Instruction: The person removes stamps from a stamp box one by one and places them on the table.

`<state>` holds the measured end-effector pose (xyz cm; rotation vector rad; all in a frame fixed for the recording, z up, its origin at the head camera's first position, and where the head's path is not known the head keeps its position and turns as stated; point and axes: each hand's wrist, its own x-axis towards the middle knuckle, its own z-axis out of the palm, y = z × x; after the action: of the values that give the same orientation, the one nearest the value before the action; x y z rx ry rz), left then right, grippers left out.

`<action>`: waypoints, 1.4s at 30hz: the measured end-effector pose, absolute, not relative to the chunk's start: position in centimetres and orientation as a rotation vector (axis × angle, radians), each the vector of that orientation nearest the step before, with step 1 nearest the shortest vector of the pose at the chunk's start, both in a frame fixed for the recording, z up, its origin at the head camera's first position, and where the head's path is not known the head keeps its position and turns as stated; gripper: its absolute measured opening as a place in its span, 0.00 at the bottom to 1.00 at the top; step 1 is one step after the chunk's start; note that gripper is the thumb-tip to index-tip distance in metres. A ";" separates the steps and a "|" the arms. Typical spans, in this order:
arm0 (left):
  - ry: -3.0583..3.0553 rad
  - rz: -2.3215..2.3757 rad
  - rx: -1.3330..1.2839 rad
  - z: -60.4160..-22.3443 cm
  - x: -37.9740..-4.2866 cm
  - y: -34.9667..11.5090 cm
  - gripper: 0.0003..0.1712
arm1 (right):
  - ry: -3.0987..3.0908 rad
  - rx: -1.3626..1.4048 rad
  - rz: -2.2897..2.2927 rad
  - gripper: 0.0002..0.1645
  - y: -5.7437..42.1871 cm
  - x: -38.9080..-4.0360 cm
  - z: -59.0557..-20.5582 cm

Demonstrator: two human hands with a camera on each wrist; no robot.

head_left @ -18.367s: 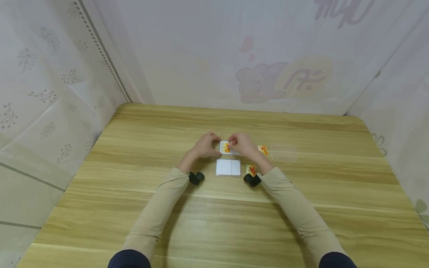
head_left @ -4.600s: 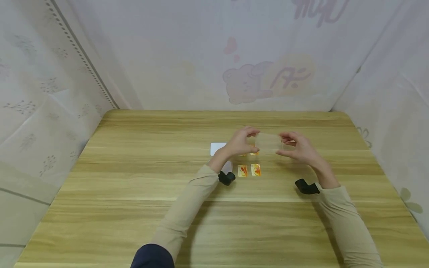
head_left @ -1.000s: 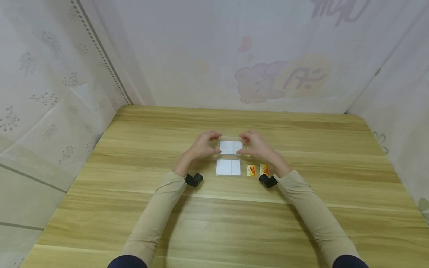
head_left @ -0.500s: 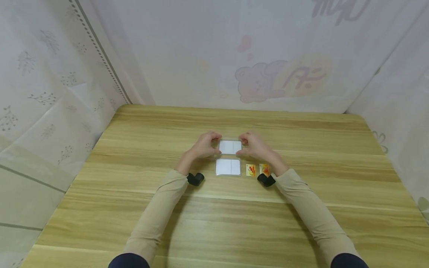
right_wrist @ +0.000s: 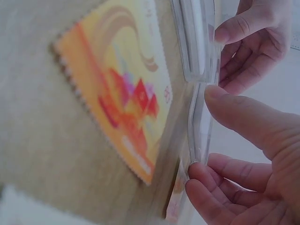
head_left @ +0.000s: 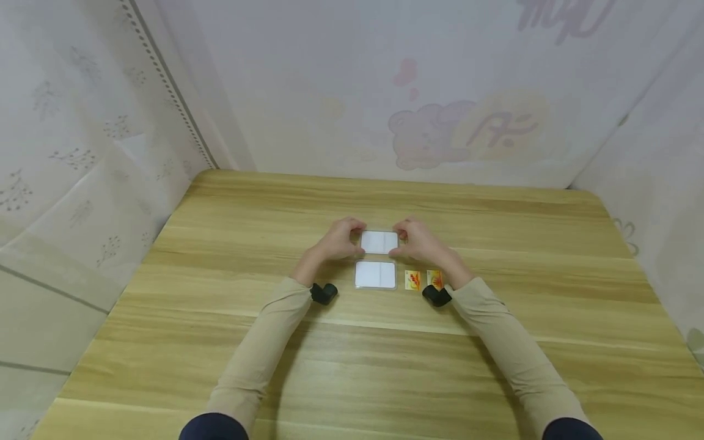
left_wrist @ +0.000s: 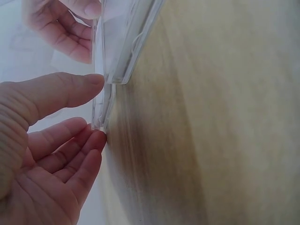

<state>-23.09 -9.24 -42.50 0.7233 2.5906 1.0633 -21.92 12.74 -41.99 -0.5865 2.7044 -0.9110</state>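
A clear plastic case [head_left: 379,242] with a white insert lies on the table, its cover in place. My left hand [head_left: 337,239] holds its left end, thumb on the near edge and fingers on the far edge. At the other end my right hand [head_left: 420,241] grips it likewise; the right wrist view shows the thumb and fingertips on its clear rim. A second clear case [head_left: 375,275] with a white insert lies just in front. To its right are two orange-and-yellow stamps [head_left: 412,280], perforated at the edges. Part of another stamp [right_wrist: 175,197] shows beyond, near my right fingertips.
The wooden table [head_left: 352,366] carries everything. Black wrist cameras [head_left: 324,294] sit under both wrists, the right one close above a stamp. A printed curtain [head_left: 330,91] hangs behind the table and along its sides.
Earlier, my right hand held a stamp at the far white insert. Later both hands held the clear cover to the right; they brought it left and lowered it onto the insert.
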 end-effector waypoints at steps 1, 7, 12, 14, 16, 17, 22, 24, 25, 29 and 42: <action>2.587 1.062 0.714 -42.4 -23.0 -9.2 0.32 | 2.705 -0.589 -0.905 0.37 12.7 -21.9 -42.0; 2.583 1.046 0.703 -42.3 -23.0 -9.3 0.33 | 2.706 -0.613 -0.876 0.35 12.6 -22.0 -41.9; 2.590 1.027 0.717 -42.3 -23.1 -9.3 0.33 | 2.707 -0.623 -0.853 0.34 12.6 -22.0 -41.8; 2.595 1.015 0.720 -42.4 -23.1 -9.3 0.32 | 2.706 -0.626 -0.845 0.34 12.5 -22.0 -41.8; 2.602 1.001 0.722 -42.4 -23.1 -9.3 0.32 | 2.705 -0.628 -0.841 0.33 12.5 -22.0 -41.8; 2.604 0.999 0.721 -42.4 -23.1 -9.3 0.32 | 2.702 -0.626 -0.842 0.33 12.5 -22.0 -41.8; 2.615 0.983 0.718 -42.4 -23.1 -9.2 0.32 | 2.691 -0.605 -0.843 0.34 12.4 -21.9 -41.8; 2.621 0.974 0.717 -42.4 -23.1 -9.2 0.32 | 2.692 -0.601 -0.837 0.35 12.3 -21.8 -41.7; 2.623 0.969 0.719 -42.4 -23.0 -9.2 0.32 | 2.693 -0.603 -0.833 0.35 12.3 -21.7 -41.7; 2.631 0.952 0.731 -42.4 -22.9 -9.1 0.32 | 2.711 -0.617 -0.807 0.33 12.1 -21.7 -41.8; 2.589 1.025 0.748 -42.6 -22.8 -9.7 0.33 | 2.735 -0.616 -0.830 0.35 12.3 -21.4 -41.6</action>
<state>-22.85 -9.73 -42.59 0.7479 2.5885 1.0248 -21.39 12.26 -41.62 -0.6161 2.7349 -0.8304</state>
